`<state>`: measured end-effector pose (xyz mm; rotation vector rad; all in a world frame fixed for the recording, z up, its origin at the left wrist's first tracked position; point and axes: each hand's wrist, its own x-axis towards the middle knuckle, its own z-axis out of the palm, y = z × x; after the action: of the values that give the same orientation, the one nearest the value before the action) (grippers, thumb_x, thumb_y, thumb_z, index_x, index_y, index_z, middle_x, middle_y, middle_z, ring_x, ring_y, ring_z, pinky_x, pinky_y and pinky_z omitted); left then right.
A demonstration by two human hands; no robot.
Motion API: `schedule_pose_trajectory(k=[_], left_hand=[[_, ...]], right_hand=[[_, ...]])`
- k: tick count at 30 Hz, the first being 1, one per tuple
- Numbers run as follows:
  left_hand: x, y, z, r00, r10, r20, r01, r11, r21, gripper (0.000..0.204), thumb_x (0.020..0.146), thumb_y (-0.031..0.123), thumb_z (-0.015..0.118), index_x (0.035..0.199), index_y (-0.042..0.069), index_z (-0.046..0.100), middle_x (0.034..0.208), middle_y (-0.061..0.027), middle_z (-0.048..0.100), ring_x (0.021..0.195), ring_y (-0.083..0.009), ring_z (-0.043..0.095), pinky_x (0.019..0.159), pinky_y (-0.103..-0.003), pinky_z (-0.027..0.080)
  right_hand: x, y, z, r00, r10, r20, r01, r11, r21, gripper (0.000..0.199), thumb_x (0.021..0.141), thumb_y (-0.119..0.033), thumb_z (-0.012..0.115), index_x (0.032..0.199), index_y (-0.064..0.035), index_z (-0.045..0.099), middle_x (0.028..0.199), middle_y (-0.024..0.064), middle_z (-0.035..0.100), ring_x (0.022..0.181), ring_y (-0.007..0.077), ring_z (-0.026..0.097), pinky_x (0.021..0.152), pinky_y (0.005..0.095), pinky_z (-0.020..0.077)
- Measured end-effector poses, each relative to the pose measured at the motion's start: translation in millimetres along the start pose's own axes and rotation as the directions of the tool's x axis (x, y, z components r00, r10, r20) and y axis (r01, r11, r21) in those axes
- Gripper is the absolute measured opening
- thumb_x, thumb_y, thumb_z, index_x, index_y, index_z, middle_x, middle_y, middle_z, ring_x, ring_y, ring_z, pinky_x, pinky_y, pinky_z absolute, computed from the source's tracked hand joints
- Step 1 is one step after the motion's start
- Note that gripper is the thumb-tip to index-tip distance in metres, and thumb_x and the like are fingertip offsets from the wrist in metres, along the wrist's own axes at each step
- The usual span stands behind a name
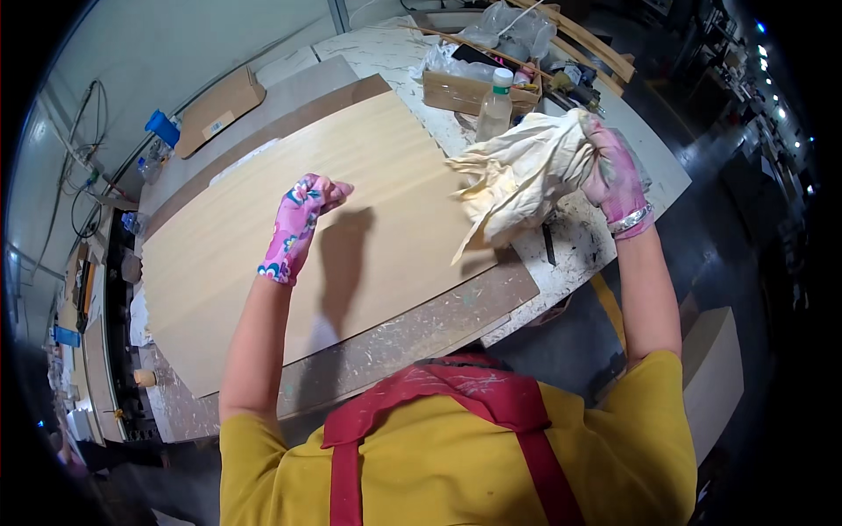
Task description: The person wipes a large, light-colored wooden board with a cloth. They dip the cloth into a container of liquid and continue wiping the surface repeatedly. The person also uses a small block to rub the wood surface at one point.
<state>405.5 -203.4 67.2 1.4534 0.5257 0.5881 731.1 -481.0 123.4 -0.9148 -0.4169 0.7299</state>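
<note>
My right hand (611, 171), in a stained pink glove, grips a crumpled cream-coloured rag (524, 175). The rag hangs spread out to the left of the hand, over the right end of a pale wooden board (403, 237). My left hand (307, 203), in a pink floral glove, is raised over the middle of the board. Its fingers are curled closed, and nothing shows in them. A shadow of the left arm falls across the board. Behind the rag stands a clear plastic bottle (495, 110) with a white cap, its lower part hidden.
A cardboard box (452, 92) full of odds and ends, with plastic bags, stands at the back of the paint-spattered table (574, 241). Wooden strips (588, 44) lie beyond it. At the back left are a flat cardboard piece (219, 110) and a blue cup-like container (162, 129).
</note>
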Motion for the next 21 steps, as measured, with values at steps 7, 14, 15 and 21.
schedule_pose_trajectory(k=[7, 14, 15, 21], left_hand=[[-26.3, -24.1, 84.5, 0.943, 0.210, 0.259, -0.263, 0.945, 0.192, 0.102, 0.079, 0.026, 0.079, 0.154, 0.013, 0.011, 0.155, -0.0114, 0.021, 0.143, -0.0300, 0.025, 0.110, -0.045, 0.036], [-28.3, -29.6, 76.6, 0.890, -0.282, 0.358, 0.384, 0.887, -0.258, 0.057, 0.079, 0.023, 0.076, 0.128, 0.004, 0.054, 0.100, -0.0020, 0.061, 0.089, -0.0125, 0.059, 0.080, -0.023, 0.052], [-30.1, -29.1, 74.0, 0.895, -0.280, 0.347, 0.378, 0.889, -0.257, 0.051, 0.079, 0.024, 0.076, 0.123, 0.004, 0.058, 0.092, 0.0005, 0.062, 0.082, -0.0104, 0.059, 0.074, -0.020, 0.052], [-37.9, 3.4, 98.6, 0.929, -0.115, 0.352, 0.231, 0.923, -0.307, 0.029, 0.094, 0.037, 0.059, 0.091, 0.009, 0.056, 0.086, 0.0054, 0.051, 0.081, -0.0067, 0.047, 0.076, -0.027, 0.043]], right_hand=[[-9.2, 42.8, 74.7, 0.935, 0.203, 0.292, -0.258, 0.952, 0.166, 0.028, 0.100, -0.011, 0.047, 0.124, 0.0022, 0.052, 0.112, 0.0137, 0.063, 0.098, 0.0227, 0.067, 0.086, 0.0367, 0.0573], [0.4, 74.8, 41.3, 0.940, 0.242, 0.241, -0.255, 0.967, 0.024, 0.027, 0.099, -0.017, 0.049, 0.118, 0.0003, 0.056, 0.109, 0.0128, 0.065, 0.098, 0.0235, 0.066, 0.087, 0.0370, 0.0561], [1.9, 92.2, 18.2, 0.936, 0.333, 0.111, -0.328, 0.943, -0.057, 0.027, 0.097, -0.021, 0.052, 0.115, -0.0016, 0.058, 0.106, 0.0116, 0.066, 0.094, 0.0215, 0.066, 0.083, 0.0350, 0.0567], [-42.9, 170.4, -26.0, 0.879, 0.425, 0.216, -0.311, 0.854, -0.416, 0.036, 0.095, -0.033, 0.055, 0.121, -0.0080, 0.058, 0.103, 0.0007, 0.062, 0.090, 0.0105, 0.057, 0.077, 0.0256, 0.0453]])
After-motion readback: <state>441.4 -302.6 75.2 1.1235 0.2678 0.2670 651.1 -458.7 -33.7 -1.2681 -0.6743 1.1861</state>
